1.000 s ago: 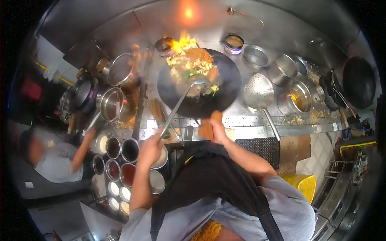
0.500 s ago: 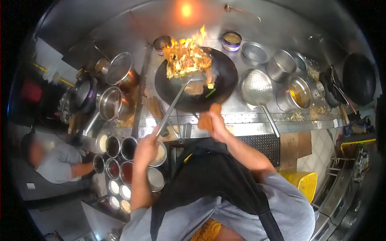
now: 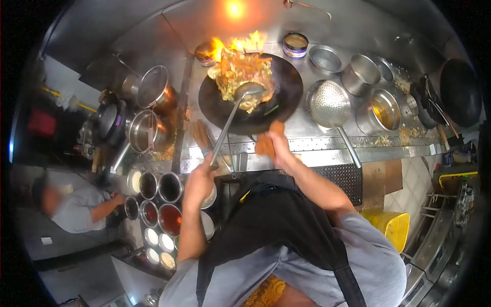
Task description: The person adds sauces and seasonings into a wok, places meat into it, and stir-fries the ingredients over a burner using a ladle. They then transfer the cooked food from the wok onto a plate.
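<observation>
My left hand is closed round the handle of a long metal ladle, whose bowl rests among the food in the wok. With my right hand I grip an orange-brown cloth at the near side of the dark wok; the wok's handle is hidden under it. Mixed food, with orange and pale pieces, lies bunched at the wok's far left part. Flames rise behind the far rim.
A perforated strainer, metal pots and an open can stand to the right. On the left are more pots, a whisk-like brush and several sauce containers. A co-worker is at the far left.
The food has dropped from a tossed heap lower into the wok, and the ladle bowl has moved slightly up and right. The co-worker's arm has moved from a pot handle to near the sauce containers.
</observation>
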Available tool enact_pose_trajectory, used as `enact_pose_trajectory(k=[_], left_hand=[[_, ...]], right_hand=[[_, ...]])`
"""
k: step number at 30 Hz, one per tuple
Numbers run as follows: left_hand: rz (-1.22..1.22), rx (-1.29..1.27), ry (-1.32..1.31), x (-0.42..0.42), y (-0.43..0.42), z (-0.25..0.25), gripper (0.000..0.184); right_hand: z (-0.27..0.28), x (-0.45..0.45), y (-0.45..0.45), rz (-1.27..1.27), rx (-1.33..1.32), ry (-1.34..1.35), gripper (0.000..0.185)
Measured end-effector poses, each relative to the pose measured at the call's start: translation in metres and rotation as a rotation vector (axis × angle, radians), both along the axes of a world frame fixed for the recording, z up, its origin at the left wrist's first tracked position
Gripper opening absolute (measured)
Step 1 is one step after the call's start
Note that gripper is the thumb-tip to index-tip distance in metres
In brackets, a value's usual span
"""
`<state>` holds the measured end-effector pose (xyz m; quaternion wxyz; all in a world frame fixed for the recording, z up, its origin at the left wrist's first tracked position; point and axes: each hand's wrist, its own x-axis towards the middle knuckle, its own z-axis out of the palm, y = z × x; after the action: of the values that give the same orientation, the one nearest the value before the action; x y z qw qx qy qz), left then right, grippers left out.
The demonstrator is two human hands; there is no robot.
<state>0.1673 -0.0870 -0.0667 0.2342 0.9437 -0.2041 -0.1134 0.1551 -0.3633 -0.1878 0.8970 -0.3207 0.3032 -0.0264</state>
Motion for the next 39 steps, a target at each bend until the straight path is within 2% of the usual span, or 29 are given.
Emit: enact_pose_trajectory(k=[1, 4, 6, 8, 9, 12, 13, 15, 16, 18, 19, 21, 23, 24, 25, 26, 28, 29, 33, 34, 35, 36, 38, 39], left_hand=[[0.005, 0.007, 0.055, 0.005, 0.003, 0.008, 0.055], [-0.009, 0.064, 0.145, 0.019, -0.002, 0.040, 0.056], [-0.017, 0.080, 0.149, 0.029, -0.004, 0.040, 0.055], [0.040, 0.010, 0.230, 0.042, -0.012, 0.042, 0.056], [0.011, -0.096, 0.169, 0.054, -0.012, 0.026, 0.058], [0.122, -0.097, 0.077, 0.082, -0.038, -0.005, 0.060], [0.125, -0.097, 0.077, 0.098, -0.040, -0.034, 0.060], [0.093, -0.038, -0.343, 0.128, -0.038, -0.113, 0.063], [0.094, -0.040, -0.344, 0.128, -0.037, -0.128, 0.063], [0.144, -0.106, 0.020, 0.118, -0.035, -0.139, 0.065], [0.031, -0.049, -0.066, 0.106, -0.028, -0.139, 0.064], [0.208, -0.273, 0.427, 0.054, -0.034, -0.037, 0.064], [0.075, -0.068, 0.371, 0.044, 0.003, -0.009, 0.061], [-0.028, -0.005, 0.311, 0.040, 0.021, 0.006, 0.062], [-0.177, -0.042, 0.131, 0.034, 0.042, 0.015, 0.062], [-0.172, -0.062, 0.162, 0.034, 0.059, 0.013, 0.063], [-0.071, 0.228, 0.287, 0.025, 0.030, 0.070, 0.062], [-0.141, 0.115, 0.170, 0.028, 0.031, 0.053, 0.061], [-0.109, 0.107, 0.053, 0.034, -0.002, -0.008, 0.066], [-0.059, 0.033, 0.065, 0.031, -0.010, -0.014, 0.066], [-0.013, -0.040, 0.080, 0.028, -0.014, -0.018, 0.066], [-0.016, -0.047, 0.080, 0.025, -0.013, -0.018, 0.066], [-0.054, -0.129, -0.024, 0.013, -0.002, -0.012, 0.064], [-0.067, -0.097, -0.039, 0.009, 0.007, -0.004, 0.063]], right_hand=[[0.011, 0.022, -0.007, -0.023, -0.036, 0.042, 0.022], [-0.010, 0.076, -0.022, -0.089, 0.007, 0.042, 0.022], [-0.016, 0.086, -0.030, 0.069, -0.080, 0.070, 0.021], [-0.025, 0.092, -0.025, 0.039, -0.073, 0.097, 0.020], [-0.027, 0.093, -0.027, 0.084, -0.088, 0.104, 0.021], [-0.026, 0.095, -0.030, 0.150, -0.070, 0.149, 0.019], [-0.024, 0.097, -0.031, 0.165, -0.038, 0.185, 0.017], [-0.026, 0.101, -0.034, 0.164, -0.017, 0.190, 0.019], [-0.029, 0.103, -0.035, 0.159, 0.005, 0.195, 0.022], [-0.044, 0.113, -0.036, 0.193, -0.064, 0.208, 0.022], [-0.053, 0.118, -0.037, 0.227, -0.129, 0.224, 0.023], [-0.063, 0.116, -0.041, 0.230, -0.120, 0.190, 0.023], [-0.051, 0.105, -0.037, 0.236, -0.115, 0.151, 0.022], [-0.031, 0.089, -0.030, 0.097, -0.039, 0.103, 0.024], [-0.015, 0.084, -0.028, -0.040, 0.033, 0.052, 0.025], [-0.012, 0.086, -0.031, -0.036, 0.023, 0.048, 0.025], [-0.021, 0.074, -0.027, 0.022, 0.044, 0.099, 0.028], [-0.025, 0.075, -0.026, 0.041, 0.024, 0.088, 0.031], [-0.034, 0.023, -0.005, 0.087, -0.054, 0.018, 0.034], [-0.038, -0.005, 0.006, 0.085, -0.008, 0.007, 0.035], [-0.042, -0.032, 0.013, 0.079, -0.056, 0.044, 0.034], [-0.060, -0.050, 0.010, 0.178, -0.160, -0.074, 0.033], [-0.087, -0.058, 0.006, 0.214, -0.263, -0.123, 0.032], [-0.069, -0.050, 0.006, 0.185, -0.093, -0.069, 0.031]])
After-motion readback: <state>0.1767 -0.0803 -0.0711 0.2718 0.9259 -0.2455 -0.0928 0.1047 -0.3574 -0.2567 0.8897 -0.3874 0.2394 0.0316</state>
